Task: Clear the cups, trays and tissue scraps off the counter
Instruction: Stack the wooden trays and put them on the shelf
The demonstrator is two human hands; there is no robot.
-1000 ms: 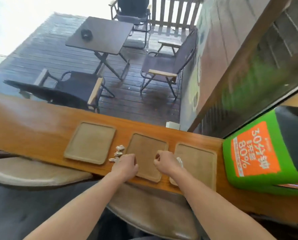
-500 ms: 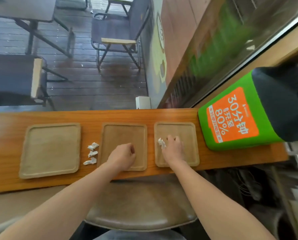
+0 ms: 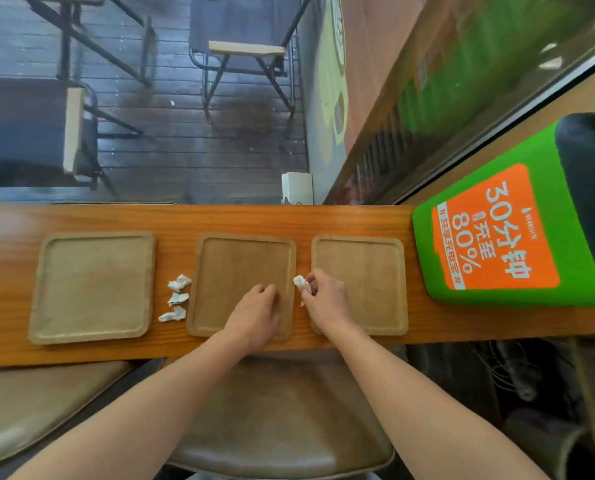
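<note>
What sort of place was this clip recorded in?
Probably a café: a long wooden window counter carrying three square wooden serving trays, a green phone-charging kiosk at its end, and folding chairs on decking outside.

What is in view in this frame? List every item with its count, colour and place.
Counter: one, orange-brown wood, runs left to right across the middle.
Trays: three, tan wood, side by side on the counter.
Tissue scraps: three, white, between the left and middle trays.
Tissue wad: one, white, pinched in the right hand.
Green box: one, green with an orange label, at the counter's right end.
Stools: two, brown, below the counter.
Chairs: two, dark, beyond the counter.
Left hand: curled loosely, on the middle tray.
Right hand: between the middle and right trays.
</note>
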